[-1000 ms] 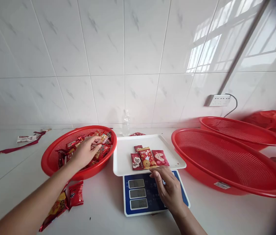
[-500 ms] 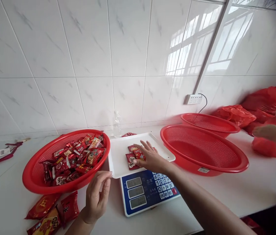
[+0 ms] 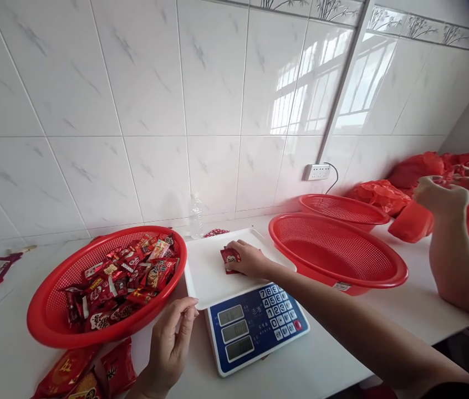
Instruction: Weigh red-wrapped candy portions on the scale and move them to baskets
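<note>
My right hand (image 3: 248, 258) is closed round small red snack packets (image 3: 229, 259) on the white tray (image 3: 203, 274) of a scale. Just left of the blue scale panel (image 3: 255, 327), my left hand (image 3: 172, 338) has thumb and fingertips pressed together by the tray's front left corner; whether anything is between them is too small to tell. A red basket (image 3: 47, 288) on the left holds many snack packets (image 3: 124, 277).
Two red baskets (image 3: 338, 280) (image 3: 345, 209) stand right of the scale. Behind the tray is a clear bottle (image 3: 195, 216). Larger red packets (image 3: 118, 366) lie at the front left. Another person's hands (image 3: 442, 197) are near red bags (image 3: 411, 221) at the right.
My right hand has gone from spread fingers over the packets to closed round them, gathering them together. The other person's hands have come further into view. The whole view has shifted slightly.
</note>
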Tool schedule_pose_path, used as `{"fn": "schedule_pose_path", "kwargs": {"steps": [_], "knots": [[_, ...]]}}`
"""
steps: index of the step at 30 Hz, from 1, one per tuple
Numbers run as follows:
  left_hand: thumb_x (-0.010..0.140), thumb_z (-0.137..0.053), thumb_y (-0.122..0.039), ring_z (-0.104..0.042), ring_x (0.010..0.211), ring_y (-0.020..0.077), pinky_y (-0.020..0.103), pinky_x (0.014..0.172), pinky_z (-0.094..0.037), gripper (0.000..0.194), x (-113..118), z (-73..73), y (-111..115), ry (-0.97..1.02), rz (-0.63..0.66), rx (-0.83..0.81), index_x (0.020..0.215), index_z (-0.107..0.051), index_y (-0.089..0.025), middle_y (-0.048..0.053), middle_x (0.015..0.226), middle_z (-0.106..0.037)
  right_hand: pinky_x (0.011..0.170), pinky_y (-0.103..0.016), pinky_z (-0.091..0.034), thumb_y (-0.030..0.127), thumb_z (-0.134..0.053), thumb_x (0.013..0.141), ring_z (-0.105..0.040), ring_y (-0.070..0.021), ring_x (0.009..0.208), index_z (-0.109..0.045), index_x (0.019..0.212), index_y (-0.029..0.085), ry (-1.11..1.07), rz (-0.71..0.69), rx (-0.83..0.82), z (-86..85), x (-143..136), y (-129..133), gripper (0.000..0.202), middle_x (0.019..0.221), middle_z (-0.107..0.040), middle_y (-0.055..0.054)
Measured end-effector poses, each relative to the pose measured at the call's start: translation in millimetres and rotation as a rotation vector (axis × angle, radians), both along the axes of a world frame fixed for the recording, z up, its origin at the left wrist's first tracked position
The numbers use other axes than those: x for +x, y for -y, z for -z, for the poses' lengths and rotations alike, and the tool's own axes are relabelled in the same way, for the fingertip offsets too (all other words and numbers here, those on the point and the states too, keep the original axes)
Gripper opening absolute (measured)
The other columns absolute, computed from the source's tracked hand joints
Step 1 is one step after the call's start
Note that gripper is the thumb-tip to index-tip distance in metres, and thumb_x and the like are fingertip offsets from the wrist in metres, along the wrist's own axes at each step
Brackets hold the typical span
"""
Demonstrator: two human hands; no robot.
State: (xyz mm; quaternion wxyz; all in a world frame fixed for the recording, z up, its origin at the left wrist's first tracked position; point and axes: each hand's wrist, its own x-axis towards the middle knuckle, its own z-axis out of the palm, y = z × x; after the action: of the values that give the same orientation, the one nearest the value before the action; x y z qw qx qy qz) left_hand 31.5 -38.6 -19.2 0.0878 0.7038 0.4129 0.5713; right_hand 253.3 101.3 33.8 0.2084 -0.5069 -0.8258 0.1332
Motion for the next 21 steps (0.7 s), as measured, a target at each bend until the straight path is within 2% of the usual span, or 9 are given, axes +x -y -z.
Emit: {"fn": "schedule_pose_path", "kwargs": {"steps": [4,7,12,17,19,21], "knots": [[0.092,-0.047,-0.024,-0.069,0.07,0.0144,0.021,0.064,-0.059,0.019,-1,-1.7,-3,-0.004,-0.025,0.014,0.099,-0.064,-0.02,0.003,0.079,-0.071,0.062,-0.027,-0.047,0.033,-0.065,0.077,-0.062,-0.0184,0.078,-0.055,0.106,0.022,-0.15,0.098,0.045,-8.2,8,-9,0.032,0.092,-0.066,-0.003],[0.092,-0.048,-0.024,-0.069,0.068,0.0135,0.02,0.063,-0.059,0.018,-1,-3.0,-4,0.003,-0.036,0.015,0.096,-0.064,-0.019,0.002,0.076,-0.07,0.057,-0.025,-0.047,0.033,-0.06,0.08,-0.062,-0.0159,0.072,-0.051,0.107,0.023,-0.232,0.205,0.099,-17.9,22,-13,0.03,0.089,-0.066,-0.001],[0.092,-0.048,-0.023,-0.068,0.067,0.0123,0.019,0.063,-0.058,0.016,0,-2.9,-3,-0.006,-0.019,0.015,0.097,-0.064,-0.021,0.0,0.075,-0.069,0.06,-0.027,-0.048,0.037,-0.06,0.08,-0.063,-0.018,0.075,-0.05,0.111,0.022,-0.215,0.443,0.177,-33.8,73,-19,0.037,0.093,-0.067,-0.004],[0.092,-0.049,-0.022,-0.068,0.069,0.0126,0.019,0.065,-0.058,0.016,1,-2.2,-1,-0.031,0.001,0.015,0.1,-0.063,-0.022,0.0,0.078,-0.069,0.077,-0.04,-0.05,0.032,-0.058,0.08,-0.059,-0.0294,0.103,-0.052,0.119,0.021,-0.05,0.613,0.176,-34.6,131,-19,0.042,0.115,-0.061,-0.012],[0.091,-0.049,-0.022,-0.068,0.068,0.0125,0.019,0.064,-0.057,0.016,1,-2.7,-1,-0.038,0.001,0.029,0.099,-0.063,-0.022,0.0,0.077,-0.069,0.088,-0.054,-0.044,0.035,-0.061,0.078,-0.048,-0.0385,0.119,-0.051,0.125,0.02,0.028,0.622,0.146,-29.5,141,-17,0.05,0.129,-0.053,-0.018],[0.091,-0.049,-0.022,-0.068,0.067,0.0123,0.019,0.063,-0.057,0.016,2,-2.9,-1,-0.04,-0.003,0.035,0.098,-0.063,-0.021,0.0,0.076,-0.068,0.097,-0.066,-0.03,0.039,-0.06,0.079,-0.027,-0.0447,0.134,-0.048,0.132,0.019,0.093,0.585,0.127,-23.0,139,-16,0.058,0.144,-0.038,-0.021]]}}
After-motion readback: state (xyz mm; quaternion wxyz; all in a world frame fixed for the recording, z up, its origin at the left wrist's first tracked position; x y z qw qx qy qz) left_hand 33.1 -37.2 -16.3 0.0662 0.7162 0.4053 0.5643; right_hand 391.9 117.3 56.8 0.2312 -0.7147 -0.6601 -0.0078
